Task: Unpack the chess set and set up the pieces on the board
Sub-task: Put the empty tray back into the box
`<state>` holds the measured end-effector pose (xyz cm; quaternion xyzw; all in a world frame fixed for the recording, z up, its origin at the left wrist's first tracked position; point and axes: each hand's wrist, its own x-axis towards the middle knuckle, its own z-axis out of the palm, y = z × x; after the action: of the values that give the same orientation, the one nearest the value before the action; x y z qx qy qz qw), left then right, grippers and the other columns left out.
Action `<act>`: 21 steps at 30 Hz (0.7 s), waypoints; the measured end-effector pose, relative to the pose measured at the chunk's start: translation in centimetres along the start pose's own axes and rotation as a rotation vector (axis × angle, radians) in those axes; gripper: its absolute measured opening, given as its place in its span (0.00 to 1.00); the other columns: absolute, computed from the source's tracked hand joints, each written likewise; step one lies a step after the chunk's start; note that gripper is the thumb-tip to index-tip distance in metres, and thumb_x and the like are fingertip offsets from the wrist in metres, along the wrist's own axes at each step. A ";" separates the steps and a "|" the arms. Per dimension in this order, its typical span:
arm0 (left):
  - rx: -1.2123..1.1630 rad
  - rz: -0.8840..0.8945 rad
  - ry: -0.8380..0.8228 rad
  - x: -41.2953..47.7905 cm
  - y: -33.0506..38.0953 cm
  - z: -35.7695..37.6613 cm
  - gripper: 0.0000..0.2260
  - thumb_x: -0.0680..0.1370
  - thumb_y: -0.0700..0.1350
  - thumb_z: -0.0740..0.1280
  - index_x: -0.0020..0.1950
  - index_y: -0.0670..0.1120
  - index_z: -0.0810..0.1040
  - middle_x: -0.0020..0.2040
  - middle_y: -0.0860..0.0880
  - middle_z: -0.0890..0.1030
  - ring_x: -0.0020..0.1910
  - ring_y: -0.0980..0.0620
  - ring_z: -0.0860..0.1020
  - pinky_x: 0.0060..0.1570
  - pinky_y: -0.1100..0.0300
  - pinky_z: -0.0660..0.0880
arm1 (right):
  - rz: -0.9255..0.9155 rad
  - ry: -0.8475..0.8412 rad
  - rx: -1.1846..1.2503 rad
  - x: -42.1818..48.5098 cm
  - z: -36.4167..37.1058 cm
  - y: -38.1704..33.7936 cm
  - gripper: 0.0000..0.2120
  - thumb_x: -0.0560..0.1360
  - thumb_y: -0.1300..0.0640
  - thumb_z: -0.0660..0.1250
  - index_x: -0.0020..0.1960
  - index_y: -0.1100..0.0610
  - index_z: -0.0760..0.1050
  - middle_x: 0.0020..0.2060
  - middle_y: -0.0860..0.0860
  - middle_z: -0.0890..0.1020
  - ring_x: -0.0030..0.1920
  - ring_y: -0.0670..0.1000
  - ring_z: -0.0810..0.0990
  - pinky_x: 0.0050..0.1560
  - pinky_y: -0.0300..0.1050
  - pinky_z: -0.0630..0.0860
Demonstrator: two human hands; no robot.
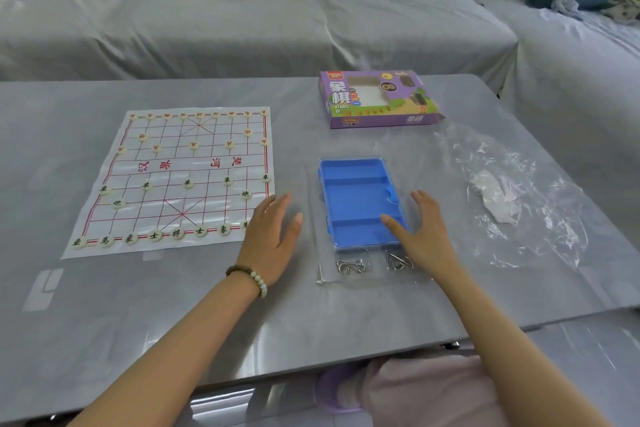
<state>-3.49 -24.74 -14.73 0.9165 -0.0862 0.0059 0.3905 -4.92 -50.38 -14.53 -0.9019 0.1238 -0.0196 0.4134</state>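
A white paper xiangqi board (pixel 173 180) lies on the left of the grey table (pixel 242 315), with several round cream pieces (pixel 188 183) standing on its red grid along both sides. An empty blue plastic case (pixel 360 201) lies to its right on a clear sheet. My left hand (pixel 273 239) hovers flat with straight fingers between the board and the case, covering the board's near right corner. My right hand (pixel 424 229) is spread flat beside the case's right edge, thumb over its near right corner. Neither hand holds anything.
A purple xiangqi box (pixel 377 99) sits at the back of the table. Crumpled clear plastic wrap (pixel 512 198) lies at the right. Two metal wire puzzles (pixel 374 265) rest just in front of the blue case. A covered sofa (pixel 242 21) runs behind the table.
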 end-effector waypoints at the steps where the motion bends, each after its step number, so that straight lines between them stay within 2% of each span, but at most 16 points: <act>1: 0.039 0.001 -0.048 -0.1 0.4 0.3 0.26 0.79 0.58 0.50 0.73 0.47 0.61 0.74 0.47 0.61 0.74 0.51 0.54 0.71 0.56 0.51 | 0.065 -0.008 -0.024 0.3 -0.1 0.1 0.32 0.71 0.40 0.67 0.68 0.57 0.65 0.69 0.52 0.65 0.70 0.50 0.62 0.71 0.48 0.60; 3: 0.059 0.006 -0.132 -0.3 1.6 1.4 0.25 0.80 0.56 0.51 0.74 0.46 0.58 0.75 0.46 0.57 0.75 0.51 0.50 0.71 0.57 0.48 | 0.102 -0.036 -0.006 0.6 -0.2 0.2 0.25 0.71 0.38 0.66 0.56 0.58 0.70 0.56 0.52 0.71 0.59 0.52 0.69 0.61 0.44 0.64; 4: 0.028 -0.010 -0.153 -0.4 2.3 2.1 0.25 0.81 0.55 0.52 0.75 0.45 0.55 0.76 0.46 0.55 0.75 0.51 0.48 0.71 0.58 0.47 | 0.105 -0.047 0.041 0.5 -0.3 0.1 0.22 0.72 0.41 0.67 0.56 0.57 0.70 0.54 0.50 0.71 0.57 0.51 0.69 0.58 0.41 0.64; 7: -0.147 -0.081 -0.119 0.3 3.6 3.6 0.29 0.80 0.53 0.55 0.76 0.45 0.46 0.77 0.48 0.50 0.75 0.51 0.49 0.71 0.59 0.48 | 0.129 -0.069 0.218 0.4 -0.5 -0.1 0.24 0.74 0.49 0.68 0.67 0.56 0.69 0.62 0.47 0.74 0.63 0.47 0.72 0.64 0.42 0.67; 10: -0.316 -0.074 -0.090 1.9 4.5 4.3 0.31 0.80 0.49 0.58 0.76 0.48 0.44 0.77 0.52 0.47 0.75 0.53 0.49 0.72 0.61 0.49 | 0.143 -0.120 0.514 0.9 -1.0 -0.7 0.22 0.75 0.52 0.68 0.66 0.44 0.67 0.61 0.47 0.78 0.59 0.50 0.78 0.62 0.53 0.74; 12: -0.388 -0.075 -0.084 3.7 5.2 4.4 0.32 0.79 0.49 0.61 0.76 0.51 0.46 0.76 0.54 0.49 0.75 0.52 0.53 0.72 0.56 0.56 | 0.160 -0.125 0.632 1.6 -2.0 -0.9 0.25 0.75 0.51 0.68 0.68 0.40 0.64 0.61 0.47 0.78 0.58 0.52 0.80 0.61 0.56 0.75; 14: -0.421 -0.072 -0.102 5.8 6.5 4.4 0.33 0.77 0.49 0.64 0.76 0.53 0.47 0.76 0.55 0.52 0.73 0.52 0.58 0.69 0.57 0.62 | 0.173 -0.093 0.713 2.4 -3.4 -1.0 0.27 0.75 0.54 0.67 0.70 0.42 0.62 0.59 0.49 0.80 0.54 0.54 0.82 0.56 0.56 0.78; 17: -0.415 -0.033 -0.150 9.2 9.1 4.8 0.36 0.75 0.50 0.67 0.76 0.52 0.48 0.76 0.53 0.56 0.71 0.53 0.61 0.64 0.60 0.64 | 0.207 -0.005 0.749 3.6 -5.6 -0.5 0.30 0.75 0.54 0.68 0.72 0.43 0.60 0.57 0.49 0.81 0.48 0.52 0.84 0.44 0.47 0.81; 19: -0.386 -0.016 -0.216 11.9 10.5 5.5 0.36 0.76 0.53 0.66 0.76 0.52 0.47 0.75 0.53 0.56 0.66 0.55 0.66 0.63 0.60 0.65 | 0.236 0.089 0.773 4.4 -7.3 0.2 0.30 0.75 0.54 0.68 0.72 0.44 0.60 0.55 0.49 0.82 0.42 0.50 0.84 0.44 0.47 0.80; 21: -0.328 0.005 -0.239 15.1 11.7 6.3 0.32 0.78 0.57 0.59 0.76 0.51 0.47 0.76 0.52 0.55 0.68 0.53 0.66 0.67 0.55 0.64 | 0.238 0.182 0.770 4.9 -9.2 1.4 0.29 0.74 0.54 0.68 0.71 0.44 0.61 0.52 0.49 0.83 0.38 0.49 0.85 0.45 0.49 0.81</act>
<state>9.18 -39.53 -9.58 0.8346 -0.1339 -0.1160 0.5215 -1.73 -59.23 -9.83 -0.6551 0.2472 -0.0963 0.7074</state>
